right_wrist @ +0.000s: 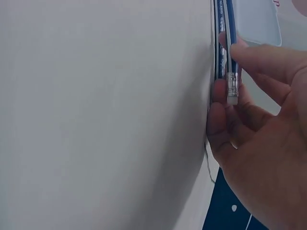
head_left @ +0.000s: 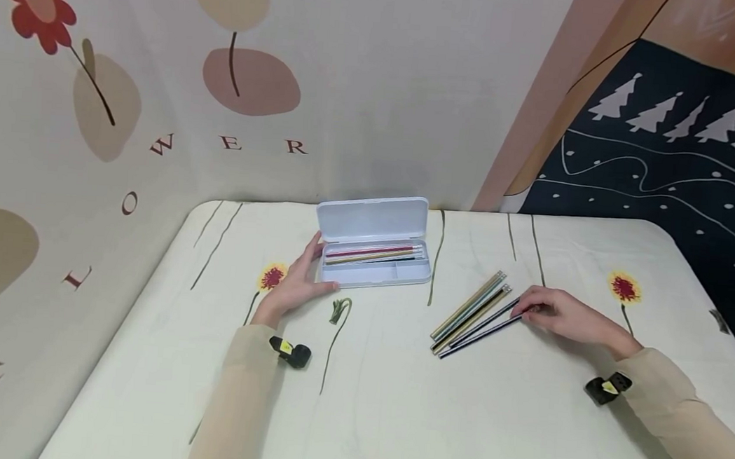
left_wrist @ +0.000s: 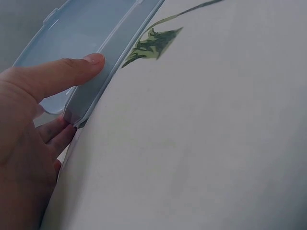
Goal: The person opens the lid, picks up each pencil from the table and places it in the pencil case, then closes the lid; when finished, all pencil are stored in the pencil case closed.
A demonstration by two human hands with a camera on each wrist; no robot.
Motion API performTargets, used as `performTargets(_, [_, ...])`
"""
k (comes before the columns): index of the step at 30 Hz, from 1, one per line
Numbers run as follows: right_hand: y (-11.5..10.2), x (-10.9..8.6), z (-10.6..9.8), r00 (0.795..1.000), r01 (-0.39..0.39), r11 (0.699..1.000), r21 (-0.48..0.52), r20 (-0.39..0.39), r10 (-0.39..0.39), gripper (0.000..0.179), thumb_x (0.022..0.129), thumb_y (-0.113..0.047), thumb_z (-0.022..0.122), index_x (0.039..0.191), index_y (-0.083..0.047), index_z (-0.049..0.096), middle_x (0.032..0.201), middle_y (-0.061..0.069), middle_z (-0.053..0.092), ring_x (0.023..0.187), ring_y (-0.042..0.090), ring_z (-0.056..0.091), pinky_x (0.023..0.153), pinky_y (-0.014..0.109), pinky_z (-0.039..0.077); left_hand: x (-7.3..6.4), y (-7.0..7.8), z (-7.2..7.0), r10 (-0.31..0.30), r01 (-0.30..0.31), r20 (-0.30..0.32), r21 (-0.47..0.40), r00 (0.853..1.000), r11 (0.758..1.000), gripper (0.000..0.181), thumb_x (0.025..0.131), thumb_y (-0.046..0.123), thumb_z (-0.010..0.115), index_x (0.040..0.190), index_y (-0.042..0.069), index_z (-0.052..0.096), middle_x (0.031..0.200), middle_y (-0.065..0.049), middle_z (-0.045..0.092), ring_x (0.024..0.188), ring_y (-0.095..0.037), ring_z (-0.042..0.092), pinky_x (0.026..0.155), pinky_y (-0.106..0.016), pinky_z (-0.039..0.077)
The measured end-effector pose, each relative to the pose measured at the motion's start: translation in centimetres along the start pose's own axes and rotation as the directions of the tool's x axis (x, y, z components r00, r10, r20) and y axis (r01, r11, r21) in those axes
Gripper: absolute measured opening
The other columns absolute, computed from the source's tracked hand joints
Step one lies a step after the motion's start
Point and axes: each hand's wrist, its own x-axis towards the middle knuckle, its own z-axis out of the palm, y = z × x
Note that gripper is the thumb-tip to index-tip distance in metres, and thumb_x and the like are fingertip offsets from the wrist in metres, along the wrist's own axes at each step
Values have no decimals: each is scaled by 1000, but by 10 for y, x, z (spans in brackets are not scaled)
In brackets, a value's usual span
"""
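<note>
Near the back of the table stands a pale blue pencil case (head_left: 415,273) with its lid raised. Several pencils (head_left: 369,253), among them red and gold ones, lie inside its rear compartment. My left hand (head_left: 294,289) holds the case at its front left corner, thumb along the front wall and fingers round the left side. On the right, my right hand (head_left: 567,316) pinches a dark blue pencil (right_wrist: 232,28) near its white eraser end. The pencil's other end points toward the lower left, beside a loose group of striped pencils (head_left: 469,306) in gold, green and black.
A white cloth (head_left: 370,398) printed with flowers and stems covers the table. Behind it hangs a light curtain (head_left: 400,105) with letters and flower shapes. Dark fabric (head_left: 655,177) with white trees is at the right. Each wrist wears a small black camera (head_left: 299,356).
</note>
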Motion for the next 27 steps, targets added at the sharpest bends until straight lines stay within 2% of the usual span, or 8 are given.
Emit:
performTargets(5, [0, 5, 2, 999, -32, 999, -1, -25, 32, 21, 88, 8, 63, 102, -5, 72, 100, 4, 66, 93, 8, 58, 78, 14, 45, 0, -2, 1, -1, 1, 1, -2, 1000, 1000, 111, 80, 15, 79, 156, 16, -2, 157, -14, 23, 143, -29, 18, 115, -53, 7])
performTargets(12, [-4, 16, 4, 997, -29, 1000, -1, -65, 29, 20, 88, 8, 63, 102, -5, 72, 100, 5, 66, 94, 10, 59, 78, 15, 46, 1, -3, 1, -4, 4, -1, -4, 1000, 1000, 112, 79, 16, 79, 156, 17, -1, 157, -13, 23, 143, -29, 18, 114, -54, 6])
performTargets(20, [-5, 29, 8, 996, -50, 998, 22, -67, 52, 18, 91, 2, 62, 104, -6, 72, 102, 2, 66, 93, 15, 59, 78, 17, 47, 0, -2, 1, -3, 3, 2, -7, 1000, 1000, 112, 79, 17, 80, 156, 18, -1, 157, -13, 22, 144, -30, 16, 114, -55, 6])
performTargets(24, [-7, 36, 11, 995, -42, 998, 37, -86, 45, 18, 92, 3, 62, 104, -6, 72, 102, 4, 66, 94, 19, 59, 78, 18, 47, 0, -1, 1, -15, 15, 5, -7, 1000, 1000, 112, 80, 17, 79, 157, 21, -1, 157, -12, 22, 144, -29, 15, 114, -55, 5])
performTargets(27, [-10, 42, 14, 993, -31, 999, 43, -111, 36, 19, 91, 4, 62, 104, -6, 72, 103, 6, 66, 94, 16, 58, 76, 17, 47, 0, -1, 1, -22, 22, 8, -8, 1000, 1000, 111, 80, 17, 79, 157, 22, -1, 157, -11, 23, 144, -29, 15, 114, -56, 4])
